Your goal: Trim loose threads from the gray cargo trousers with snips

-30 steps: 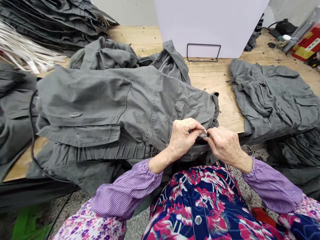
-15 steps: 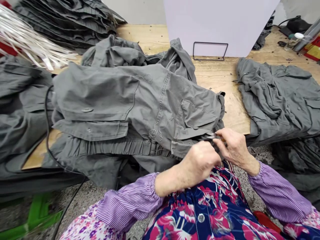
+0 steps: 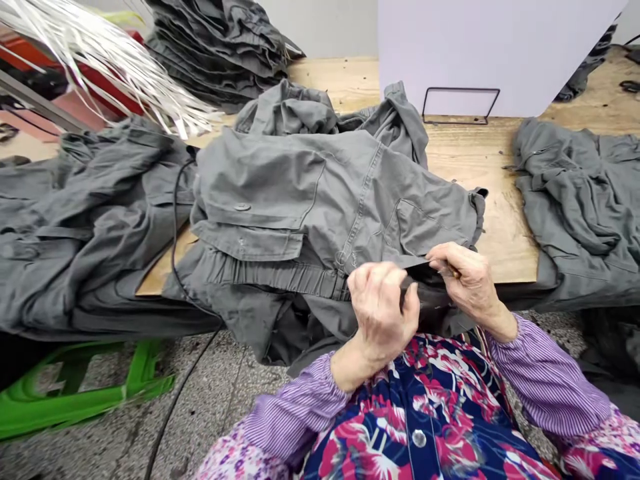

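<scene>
Grey trousers [image 3: 280, 173] with a buttoned flap pocket lie spread over the wooden table in front of me. My left hand [image 3: 383, 310] is closed at their near edge, fingers curled on the cloth; the thumb stands a little apart. To its right, my right hand [image 3: 463, 277] is closed at the pocket edge, with a small tool mostly hidden in its fingers; only a brownish bit of it shows. A dark gap in the cloth shows between the two hands. Loose threads lie on the seam left of the pocket.
Grey garments lie in piles at the left [image 3: 100, 220], back left [image 3: 225, 53] and right [image 3: 585, 207]. White strips [image 3: 135, 73] hang at the upper left. A white board [image 3: 490, 47] and wire frame [image 3: 461, 123] stand behind. A black cable [image 3: 175, 253] runs down past a green stool [image 3: 75, 387].
The view has swung left. My left hand has moved left and up along the cloth edge, its back now showing. The metal tool seen at my right fingers earlier is now mostly hidden.
</scene>
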Motion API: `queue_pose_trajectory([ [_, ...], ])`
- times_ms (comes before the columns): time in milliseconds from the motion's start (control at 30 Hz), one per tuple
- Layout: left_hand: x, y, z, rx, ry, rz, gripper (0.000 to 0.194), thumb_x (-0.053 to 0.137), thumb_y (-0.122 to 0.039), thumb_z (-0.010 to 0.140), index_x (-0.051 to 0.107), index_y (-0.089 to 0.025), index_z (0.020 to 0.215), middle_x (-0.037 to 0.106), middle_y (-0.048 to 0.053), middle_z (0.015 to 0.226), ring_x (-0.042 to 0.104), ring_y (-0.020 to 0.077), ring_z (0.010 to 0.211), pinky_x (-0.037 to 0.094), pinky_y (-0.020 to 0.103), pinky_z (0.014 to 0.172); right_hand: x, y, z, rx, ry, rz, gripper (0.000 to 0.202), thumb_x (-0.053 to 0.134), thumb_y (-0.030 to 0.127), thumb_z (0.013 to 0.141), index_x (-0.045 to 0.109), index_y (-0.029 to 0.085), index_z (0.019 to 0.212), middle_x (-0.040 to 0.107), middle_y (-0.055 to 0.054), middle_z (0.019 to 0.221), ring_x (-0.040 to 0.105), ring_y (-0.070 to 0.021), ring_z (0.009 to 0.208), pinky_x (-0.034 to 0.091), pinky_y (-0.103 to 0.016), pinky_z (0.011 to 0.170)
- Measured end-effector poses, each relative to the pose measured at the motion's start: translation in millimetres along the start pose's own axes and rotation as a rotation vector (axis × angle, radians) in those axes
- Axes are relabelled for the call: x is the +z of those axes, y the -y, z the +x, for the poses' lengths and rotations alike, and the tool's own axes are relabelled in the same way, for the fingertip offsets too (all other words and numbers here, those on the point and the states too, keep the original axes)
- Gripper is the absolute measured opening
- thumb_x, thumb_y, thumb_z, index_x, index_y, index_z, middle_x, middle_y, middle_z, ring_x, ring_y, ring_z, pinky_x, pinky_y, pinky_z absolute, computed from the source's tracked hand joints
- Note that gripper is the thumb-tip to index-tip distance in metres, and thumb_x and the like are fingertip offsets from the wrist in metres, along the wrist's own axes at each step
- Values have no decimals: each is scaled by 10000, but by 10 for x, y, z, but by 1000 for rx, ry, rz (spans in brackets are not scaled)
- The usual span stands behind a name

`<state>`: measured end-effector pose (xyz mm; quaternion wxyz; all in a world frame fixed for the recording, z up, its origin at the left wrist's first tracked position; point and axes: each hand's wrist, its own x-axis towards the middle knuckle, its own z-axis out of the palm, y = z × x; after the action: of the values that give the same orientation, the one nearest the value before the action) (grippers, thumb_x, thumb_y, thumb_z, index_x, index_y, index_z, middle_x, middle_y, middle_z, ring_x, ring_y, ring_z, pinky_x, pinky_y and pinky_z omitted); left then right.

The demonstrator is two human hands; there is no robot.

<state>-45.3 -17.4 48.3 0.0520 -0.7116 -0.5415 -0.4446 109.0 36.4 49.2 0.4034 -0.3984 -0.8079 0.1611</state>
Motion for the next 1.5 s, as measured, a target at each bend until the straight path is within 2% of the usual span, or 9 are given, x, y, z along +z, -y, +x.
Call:
queue_pose_trajectory([
  [133,203,18,157,-174,-51,99,555,644,-347,687,446,-118,1152,524,193,1168,422,323,1132,301,471,943,-4,49,45,98,-165,41,181,476,234,883,499,196,708,503,23,606,462,-96,523,373,-221,520],
  [233,259,22,205,-256,7,110,617,648,-276,639,409,-119,1186,485,191,1227,392,335,1161,284,476,945,-26,82,78,133,-275,12,208,464,265,895,476,198,698,442,38,575,386,-83,473,340,-219,482],
  [500,96,173,372,-284,189,44,225,502,-63,615,591,-192,777,640,46,789,516,239,856,316,407,809,-129,69,268,-2,-411,-213,160,468,188,880,497,204,724,524,-3,617,491,-123,558,367,-258,546],
  [700,-93,313,609,-664,474,-782,63,512,-140,586,555,-171,621,470,-46,538,399,95,521,316,228,536,20,-123,525,140,-351,-91,222,509,310,861,474,202,670,498,5,606,467,-123,551,349,-256,552],
  [867,-107,354,696,-926,398,-1248,159,602,-134,523,532,-155,665,550,-48,621,452,63,537,367,178,536,440,-263,525,341,-55,436,262,506,359,823,466,185,631,405,45,552,381,-89,496,312,-220,479],
  [1000,-92,323,701,-935,399,-1191,160,595,-127,532,544,-151,682,577,-32,634,486,72,557,400,183,557,466,-290,440,368,2,442,244,532,353,802,520,164,648,448,40,564,398,-88,518,332,-219,498],
  [1167,-97,249,686,-818,404,-1022,202,554,-96,561,526,-167,749,559,-48,657,470,61,552,376,166,533,33,-41,420,150,-186,186,91,583,249,780,615,166,800,557,-15,747,501,-123,653,404,-251,591],
  [1300,-72,200,665,-742,374,-887,369,548,-77,578,450,-209,908,553,-72,646,474,66,527,357,167,505,-106,209,405,-26,-110,179,151,595,195,773,627,181,920,556,-18,745,520,-130,657,422,-253,588],
  [1500,-52,143,639,-625,334,-701,419,534,-54,578,422,-206,952,568,-76,630,500,73,531,372,185,547,17,318,369,-63,-92,146,141,459,70,756,505,177,676,501,3,645,463,-114,594,363,-245,559],
])
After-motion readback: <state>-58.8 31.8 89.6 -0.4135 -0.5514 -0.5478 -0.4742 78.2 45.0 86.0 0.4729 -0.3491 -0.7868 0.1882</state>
